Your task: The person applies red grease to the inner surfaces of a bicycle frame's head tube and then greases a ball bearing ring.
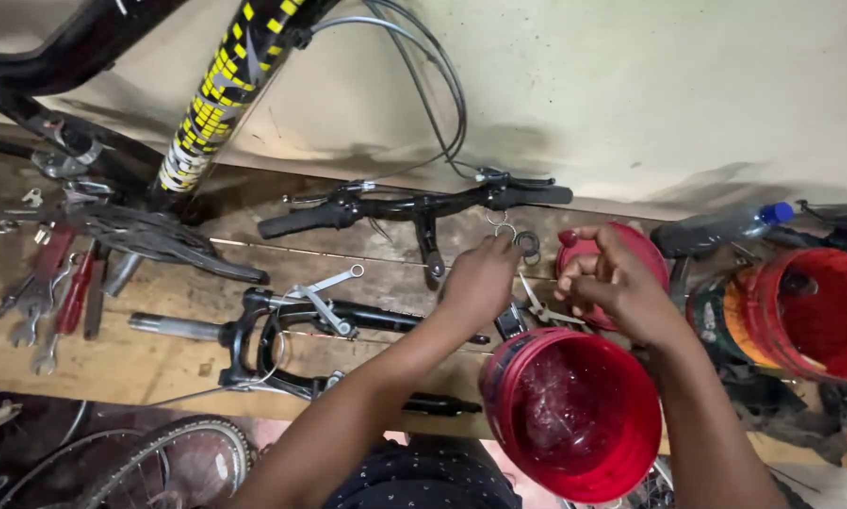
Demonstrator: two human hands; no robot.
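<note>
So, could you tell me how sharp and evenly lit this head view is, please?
Head view: the left hand and right hand are slightly soft; the handlebar casts a dark shadow on the wall; the red bucket shows mild glare; edges bend outward.

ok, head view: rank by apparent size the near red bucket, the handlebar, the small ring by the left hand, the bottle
1. Near red bucket, largest, though it sits closest to the camera, which inflates it.
2. Handlebar, longest but thin.
3. Bottle, partly hidden, so unsure.
4. Ring at the left hand, smallest.
</note>
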